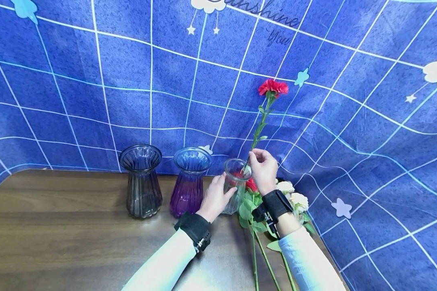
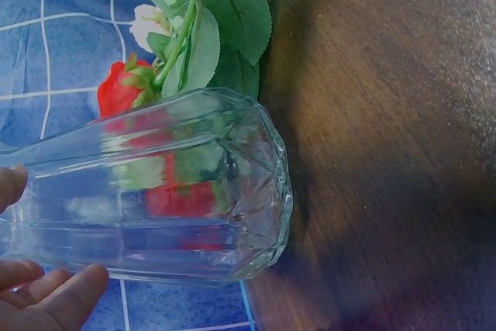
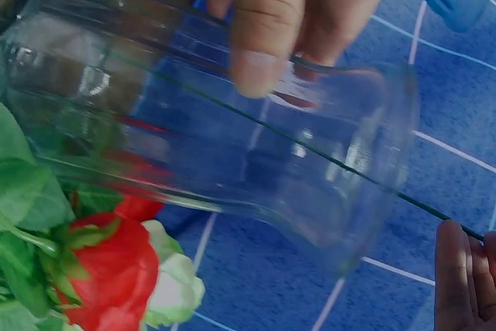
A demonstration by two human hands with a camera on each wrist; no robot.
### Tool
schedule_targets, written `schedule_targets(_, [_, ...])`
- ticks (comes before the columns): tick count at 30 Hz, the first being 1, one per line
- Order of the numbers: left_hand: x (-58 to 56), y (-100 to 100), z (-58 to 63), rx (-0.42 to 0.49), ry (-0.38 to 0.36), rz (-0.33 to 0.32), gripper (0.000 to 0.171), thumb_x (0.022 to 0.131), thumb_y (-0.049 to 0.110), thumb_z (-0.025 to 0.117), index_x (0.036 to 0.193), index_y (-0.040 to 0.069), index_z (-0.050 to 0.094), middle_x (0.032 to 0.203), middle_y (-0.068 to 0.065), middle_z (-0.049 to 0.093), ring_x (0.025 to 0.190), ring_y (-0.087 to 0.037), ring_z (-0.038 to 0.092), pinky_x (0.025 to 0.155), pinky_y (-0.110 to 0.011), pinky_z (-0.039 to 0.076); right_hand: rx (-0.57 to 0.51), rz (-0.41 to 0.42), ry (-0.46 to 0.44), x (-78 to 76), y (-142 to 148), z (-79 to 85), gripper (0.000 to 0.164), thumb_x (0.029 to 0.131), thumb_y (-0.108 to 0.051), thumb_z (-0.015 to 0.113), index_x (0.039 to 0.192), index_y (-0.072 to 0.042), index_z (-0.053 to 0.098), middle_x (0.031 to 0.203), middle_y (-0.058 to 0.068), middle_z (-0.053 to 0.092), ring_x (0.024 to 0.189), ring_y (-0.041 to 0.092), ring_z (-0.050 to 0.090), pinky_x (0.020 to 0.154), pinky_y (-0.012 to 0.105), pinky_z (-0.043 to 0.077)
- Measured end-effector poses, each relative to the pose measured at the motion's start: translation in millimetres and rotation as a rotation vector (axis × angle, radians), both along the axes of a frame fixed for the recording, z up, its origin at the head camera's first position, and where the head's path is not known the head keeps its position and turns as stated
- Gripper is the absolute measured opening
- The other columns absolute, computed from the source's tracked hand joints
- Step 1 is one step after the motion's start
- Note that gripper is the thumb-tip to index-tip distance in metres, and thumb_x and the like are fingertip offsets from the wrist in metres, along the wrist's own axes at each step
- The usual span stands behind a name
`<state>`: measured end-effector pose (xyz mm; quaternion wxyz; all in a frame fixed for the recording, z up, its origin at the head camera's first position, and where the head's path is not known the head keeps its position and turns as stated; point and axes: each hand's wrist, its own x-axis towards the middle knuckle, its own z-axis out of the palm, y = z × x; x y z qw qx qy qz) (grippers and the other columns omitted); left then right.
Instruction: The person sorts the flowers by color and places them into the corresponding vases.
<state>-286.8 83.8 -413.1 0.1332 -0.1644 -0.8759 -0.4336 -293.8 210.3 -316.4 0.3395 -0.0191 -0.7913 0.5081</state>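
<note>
A red carnation (image 1: 273, 87) on a long green stem is pinched mid-stem by my right hand (image 1: 264, 169), between thumb and fingertips. Its stem runs down through the mouth of a clear glass vase (image 1: 233, 205). In the right wrist view the thin lower stem (image 3: 306, 143) slants inside the glass toward the base. My left hand (image 1: 214, 199) grips this vase near its neck, thumb (image 3: 260, 44) on one side and fingers round the other. In the left wrist view the vase's ribbed base (image 2: 263, 191) stands on the wooden table.
Left of the clear vase stand a purple-blue glass vase (image 1: 189, 190) and a dark grey one (image 1: 143, 186). On the right lie red roses (image 2: 124, 87), white flowers (image 1: 298, 201) and leafy stems on the wooden table (image 1: 76, 238). A blue checked cloth (image 1: 131, 101) hangs behind.
</note>
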Motion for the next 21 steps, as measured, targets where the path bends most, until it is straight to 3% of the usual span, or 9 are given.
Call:
schedule_targets(7, [0.6, 0, -0.4, -0.001, -0.002, 0.001, 0.064, 0.089, 0.034, 0.062, 0.138, -0.002, 0.042, 0.131, -0.021, 0.051, 0.119, -0.033, 0.054, 0.099, -0.044, 0.046, 0.036, -0.006, -0.118, -1.6, 1, -13.2, 0.016, 0.086, -0.009, 0.064, 0.095, 0.003, 0.068, 0.085, 0.021, 0.070, 0.058, 0.008, 0.064, 0.053, 0.010, 0.047])
schedule_targets(10, [0.8, 0, -0.1, -0.001, -0.006, -0.001, 0.064, 0.090, 0.035, 0.061, 0.138, -0.002, 0.041, 0.131, -0.020, 0.051, 0.119, -0.033, 0.053, 0.099, -0.043, 0.045, 0.080, -0.017, -0.162, -2.8, 1, -15.1, 0.015, 0.086, -0.010, 0.064, 0.094, 0.001, 0.069, 0.083, 0.020, 0.070, 0.061, 0.017, 0.068, 0.052, 0.011, 0.047])
schedule_targets(14, [1.2, 0, 0.6, -0.002, -0.004, 0.001, 0.065, 0.090, 0.035, 0.062, 0.138, -0.002, 0.041, 0.131, -0.020, 0.051, 0.119, -0.033, 0.053, 0.099, -0.043, 0.045, 0.148, -0.036, -0.215, -4.1, 2, -13.7, 0.013, 0.085, -0.011, 0.065, 0.091, -0.001, 0.071, 0.080, 0.018, 0.071, 0.069, 0.029, 0.070, 0.055, 0.015, 0.048])
schedule_targets(21, [0.4, 1, -0.1, -0.002, 0.019, 0.012, 0.064, 0.088, 0.033, 0.063, 0.137, -0.003, 0.042, 0.130, -0.021, 0.052, 0.117, -0.034, 0.054, 0.098, -0.044, 0.046, 0.214, -0.032, -0.297, -5.5, 5, -7.0, 0.017, 0.085, -0.015, 0.065, 0.091, -0.002, 0.073, 0.083, 0.016, 0.072, 0.072, 0.027, 0.071, 0.064, 0.024, 0.055])
